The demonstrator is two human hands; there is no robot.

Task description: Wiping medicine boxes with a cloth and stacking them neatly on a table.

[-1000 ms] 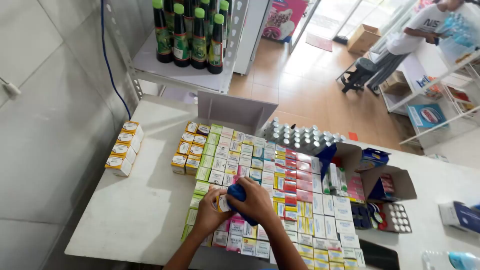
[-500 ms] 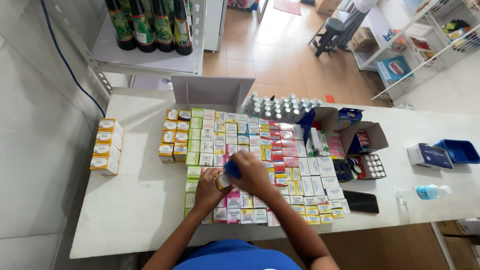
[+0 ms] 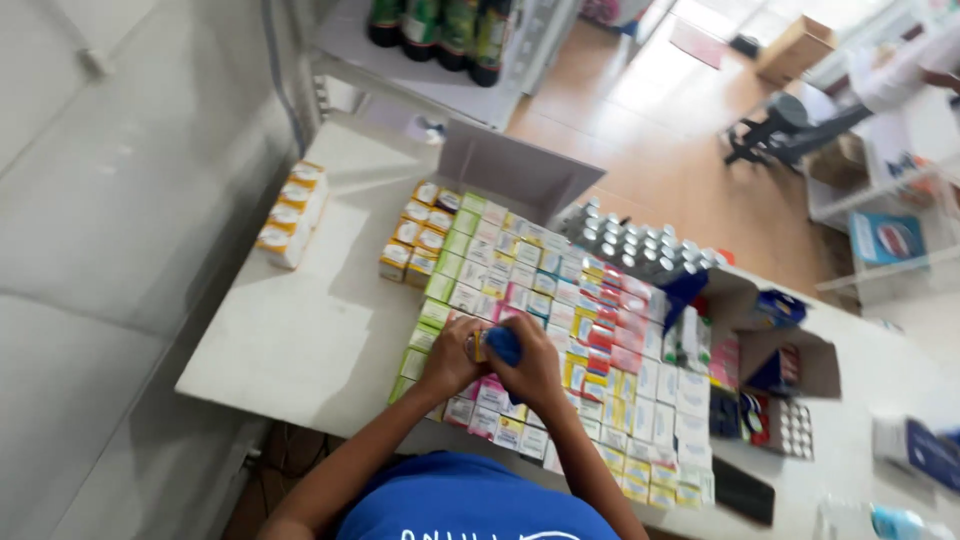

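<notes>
Both hands meet over the near edge of the spread of small boxes (image 3: 560, 340) on the white table (image 3: 290, 340). The left hand (image 3: 447, 360) curls its fingers (image 3: 455, 335) round a small box with a yellow end (image 3: 479, 345), and the right hand (image 3: 535, 370) closes over a blue object (image 3: 503, 345) set against that box; what the blue object is cannot be told at this size, nor exactly how the fingertips lie, since the backs of the hands cover them. Both grips look closed, with no gap showing between fingers and what they hold. The held box sits just above the rows, directly over the green and pink boxes under the knuckles. To do this well, I judge, the left fingers should keep the box steady and square while the right hand works the blue object on its face, pressing lightly so that the thin card does not buckle. The wrists should stay lifted off the rows beneath, because a dragging palm would push neat lines askew. Beyond the fingertips lie more rows, then a grey open carton (image 3: 510, 175) and capped vials (image 3: 640, 245); to the left of the left hand orange-and-white boxes (image 3: 290, 215) stand well apart.
</notes>
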